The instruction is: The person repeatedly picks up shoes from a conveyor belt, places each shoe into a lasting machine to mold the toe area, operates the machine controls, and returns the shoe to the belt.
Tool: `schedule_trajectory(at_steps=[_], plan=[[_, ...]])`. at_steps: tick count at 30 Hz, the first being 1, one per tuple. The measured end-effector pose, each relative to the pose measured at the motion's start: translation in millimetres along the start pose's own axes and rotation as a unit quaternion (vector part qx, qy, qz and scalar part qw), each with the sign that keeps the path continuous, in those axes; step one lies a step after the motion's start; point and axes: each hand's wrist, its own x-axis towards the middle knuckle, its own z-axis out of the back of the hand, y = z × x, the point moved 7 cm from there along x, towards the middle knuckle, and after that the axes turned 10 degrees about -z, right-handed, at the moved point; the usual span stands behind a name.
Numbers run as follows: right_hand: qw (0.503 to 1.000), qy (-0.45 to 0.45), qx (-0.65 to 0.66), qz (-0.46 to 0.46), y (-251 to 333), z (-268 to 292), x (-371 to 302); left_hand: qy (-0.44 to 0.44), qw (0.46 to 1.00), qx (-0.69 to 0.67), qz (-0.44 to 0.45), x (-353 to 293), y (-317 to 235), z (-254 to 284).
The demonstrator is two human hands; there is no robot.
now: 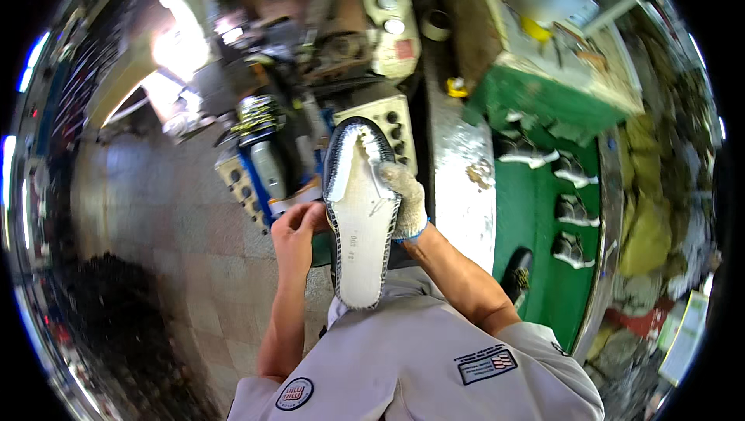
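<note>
A shoe upper (360, 223) is turned with its underside facing me, in front of my chest. Its pale insole board is ringed by a dark stitched edge, and a white lining shows at the toe, which points away from me. My right hand (407, 200), in a knitted work glove with a blue cuff, grips the shoe's right side. My bare left hand (298, 231) is beside the shoe's left edge, fingers curled and pinched together. Whatever lies between those fingertips is hidden.
Just beyond the shoe stands a machine (268, 165) with knobbed control panels (388, 25). To the right, a worn metal ledge (463, 188) borders a green shelf (543, 219) holding several dark shoes (573, 210). A green-sided table (543, 99) stands at far right.
</note>
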Motion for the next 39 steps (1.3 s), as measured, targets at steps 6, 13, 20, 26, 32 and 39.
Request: schedule_trajectory(at_steps=[6, 13, 20, 26, 32, 39], plan=[[0.996, -0.032, -0.03, 0.082, 87.5, 63.2, -65.2, 0.273, 0.948, -0.164, 0.0, 17.8, 4.5, -169.7], [0.97, -0.146, -0.055, 0.186, 165.7, 178.5, -145.5, 0.373, 0.92, -0.109, 0.048, -10.3, 37.4, -328.0], [0.741, -0.554, -0.379, 0.022, 263.3, 385.6, -243.8, 0.419, 0.903, 0.082, 0.046, -21.7, 104.0, -384.4], [0.559, -0.693, -0.433, -0.141, 266.5, 532.8, -307.6, 0.462, 0.858, 0.222, 0.033, -39.4, 137.4, -386.1], [0.427, -0.895, -0.127, 0.026, 255.3, 662.9, -478.0, 0.412, 0.86, 0.287, 0.092, -17.9, 182.3, -338.2], [0.475, -0.854, 0.074, 0.198, 254.9, 797.7, -519.3, 0.442, 0.834, 0.307, 0.125, -27.6, 203.4, -344.4]])
